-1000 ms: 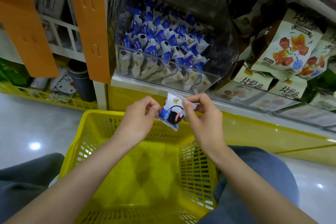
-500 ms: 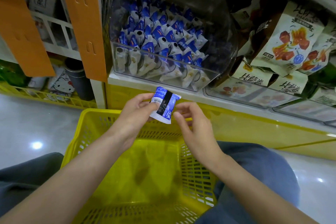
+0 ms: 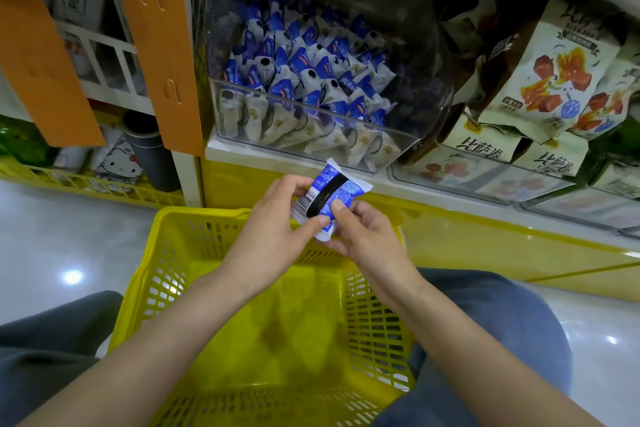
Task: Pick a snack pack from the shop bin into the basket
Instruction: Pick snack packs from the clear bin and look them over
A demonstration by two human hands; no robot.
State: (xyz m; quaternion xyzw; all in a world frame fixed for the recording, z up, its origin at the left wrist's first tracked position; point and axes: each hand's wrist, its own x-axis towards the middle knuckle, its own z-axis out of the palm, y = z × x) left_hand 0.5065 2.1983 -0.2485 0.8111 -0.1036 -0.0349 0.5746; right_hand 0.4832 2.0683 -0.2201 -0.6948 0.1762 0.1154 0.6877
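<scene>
Left hand [image 3: 273,218]: fingers curled, thumb and fingertips pinching the barcode end of the snack pack [image 3: 329,196]
Right hand [image 3: 367,239]: thumb pressed on the pack's face, fingers curled beneath its lower corner
Writing: barcode and black strip face up; the small print is too small to read
Snack pack: held between both hands above the far rim of the yellow basket [image 3: 194,218], just below the clear bin [image 3: 311,132] of matching blue packs

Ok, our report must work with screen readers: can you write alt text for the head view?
The left hand and right hand hold a blue-and-white snack pack, barcode showing, over a yellow basket. Behind, a clear shop bin holds many similar packs.
</scene>
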